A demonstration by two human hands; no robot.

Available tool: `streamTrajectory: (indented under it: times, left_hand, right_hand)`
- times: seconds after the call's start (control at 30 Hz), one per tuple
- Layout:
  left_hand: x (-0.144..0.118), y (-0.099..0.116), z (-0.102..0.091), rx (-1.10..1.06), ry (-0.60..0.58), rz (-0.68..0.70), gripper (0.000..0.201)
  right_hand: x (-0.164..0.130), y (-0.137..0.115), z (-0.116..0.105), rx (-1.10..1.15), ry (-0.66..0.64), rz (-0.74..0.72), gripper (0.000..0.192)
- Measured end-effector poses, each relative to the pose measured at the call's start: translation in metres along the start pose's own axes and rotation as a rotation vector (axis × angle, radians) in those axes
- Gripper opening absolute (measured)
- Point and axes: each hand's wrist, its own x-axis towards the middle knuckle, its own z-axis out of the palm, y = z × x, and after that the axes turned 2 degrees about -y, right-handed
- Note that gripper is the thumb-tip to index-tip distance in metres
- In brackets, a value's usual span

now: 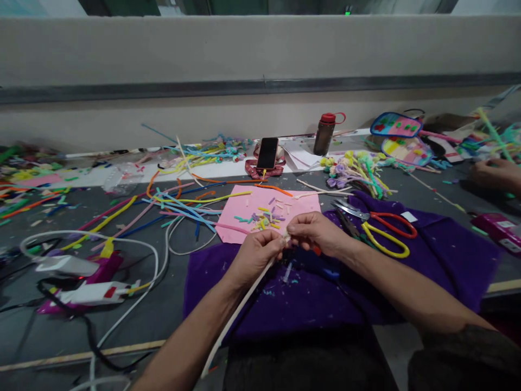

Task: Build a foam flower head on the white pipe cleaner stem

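My left hand is closed in a pinch on a cream-white pipe cleaner, whose long tail hangs down along my left forearm. My right hand pinches the upper end of the same pipe cleaner, fingertips nearly touching those of the left. The small shape between the fingers is mostly hidden. Below both hands spreads a purple cloth. Just beyond them lies a pink sheet with several short cut pieces in yellow, purple, green and pink. Scissors with red and yellow handles rest on the cloth, right of my right hand.
Loose coloured pipe cleaners lie to the left, near power strips with chargers and cables. Toward the wall are a phone, a dark bottle and a fluffy pipe-cleaner bundle. Another person's hand is at far right.
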Motion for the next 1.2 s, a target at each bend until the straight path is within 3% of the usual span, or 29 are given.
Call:
streamTrajectory:
  times: [0.3, 0.6, 0.77, 0.93, 1.2]
  left_hand:
    - [0.001, -0.001, 0.001, 0.034, 0.003, 0.008, 0.021]
    - [0.004, -0.004, -0.002, -0.185, 0.016, -0.064, 0.029]
    - [0.006, -0.006, -0.008, -0.282, 0.045, -0.028, 0.028]
    - [0.005, -0.001, -0.009, -0.356, -0.012, -0.020, 0.024]
    - [0.005, -0.001, -0.006, -0.434, 0.103, 0.026, 0.046]
  right_hand:
    - [0.002, 0.001, 0.000, 0.067, 0.020, 0.076, 0.016]
    - [-0.001, -0.009, 0.000, -0.053, 0.131, -0.095, 0.034]
    - [-0.003, -0.005, 0.006, -0.142, 0.066, -0.111, 0.028]
    - [-0.003, 0.000, 0.008, -0.200, 0.045, -0.129, 0.022]
    - [-0.005, 0.003, 0.015, -0.245, -0.017, -0.099, 0.025]
